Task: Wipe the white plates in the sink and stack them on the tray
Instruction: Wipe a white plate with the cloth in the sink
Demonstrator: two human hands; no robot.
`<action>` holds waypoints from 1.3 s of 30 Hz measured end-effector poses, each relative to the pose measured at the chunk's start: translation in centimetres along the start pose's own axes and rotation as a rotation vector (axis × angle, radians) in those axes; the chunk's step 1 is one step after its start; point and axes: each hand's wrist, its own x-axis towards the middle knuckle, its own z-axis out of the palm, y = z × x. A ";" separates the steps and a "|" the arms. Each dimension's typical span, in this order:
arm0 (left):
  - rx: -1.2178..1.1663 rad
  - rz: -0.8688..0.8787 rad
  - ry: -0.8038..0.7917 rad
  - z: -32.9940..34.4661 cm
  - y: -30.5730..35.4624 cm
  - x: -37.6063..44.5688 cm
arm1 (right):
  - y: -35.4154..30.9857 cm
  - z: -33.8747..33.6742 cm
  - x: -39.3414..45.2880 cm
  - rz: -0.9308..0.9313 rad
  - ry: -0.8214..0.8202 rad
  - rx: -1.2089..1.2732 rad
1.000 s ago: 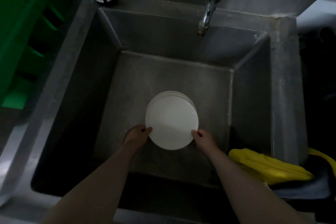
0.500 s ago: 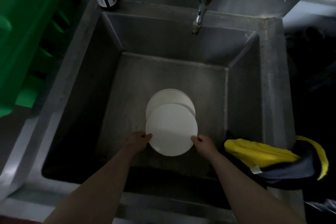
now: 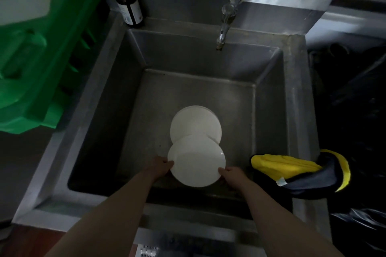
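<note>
Step in hand, as judged: lifting the top plate [image 3: 196, 160] off the stack [image 3: 195, 122] in the sink [image 3: 269, 98] so it can be wiped.

Grip. The left hand [image 3: 159, 166] holds the plate's left rim; the right hand [image 3: 232, 176] holds its lower right rim. The thumbs lie on the upper face; the fingers beneath are hidden. Both holds are narrow, at the edge only.

Advice for the step. Keep the plate near level and bring it straight up, clear of the stack, before turning toward the cloth [image 3: 292, 170]. An edge-only hold on a smooth, possibly wet plate is apt to slip, so more finger support under the base is advisable. Only one hand should let go to fetch the cloth.

Position. The plate sits near the sink's front wall, overlapping the front edge of the stack. Whether it is raised clear or touching cannot be told. The stack rests on the sink floor, mid-basin. The tray is not identifiable in view.

Condition. The plate is round, plain white, glossy, with a small highlight at the right rim. No chips or soil are visible in this dim light.
</note>
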 end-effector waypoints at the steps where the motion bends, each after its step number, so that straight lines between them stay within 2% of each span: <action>1: 0.013 0.001 0.001 -0.2 0.1 -0.4 | -0.1 -0.1 -0.4 -0.004 -0.001 -0.005; 8: -0.014 -0.035 0.041 -1.1 0.5 -1.5 | -1.2 -0.9 -2.4 0.030 0.037 0.061; 15: -0.327 -0.103 0.095 -0.7 -0.6 1.8 | -2.4 -1.1 -3.4 0.067 0.093 0.317; 18: -0.462 -0.121 0.107 -1.3 2.0 -2.5 | -3.1 -1.1 -3.7 0.071 0.091 0.389; 23: -0.570 -0.141 0.099 -1.3 3.5 -4.9 | -4.7 -1.3 -5.2 0.090 0.084 0.452; 28: -0.556 -0.116 0.059 -1.8 4.9 -6.3 | -5.9 -2.0 -6.8 0.134 0.055 0.483; 33: -0.513 -0.183 0.034 -2.8 5.6 -7.3 | -7.0 -3.2 -8.1 0.203 0.044 0.540; 39: -0.495 -0.205 0.026 -3.4 6.4 -8.8 | -8.0 -3.9 -9.4 0.196 0.024 0.568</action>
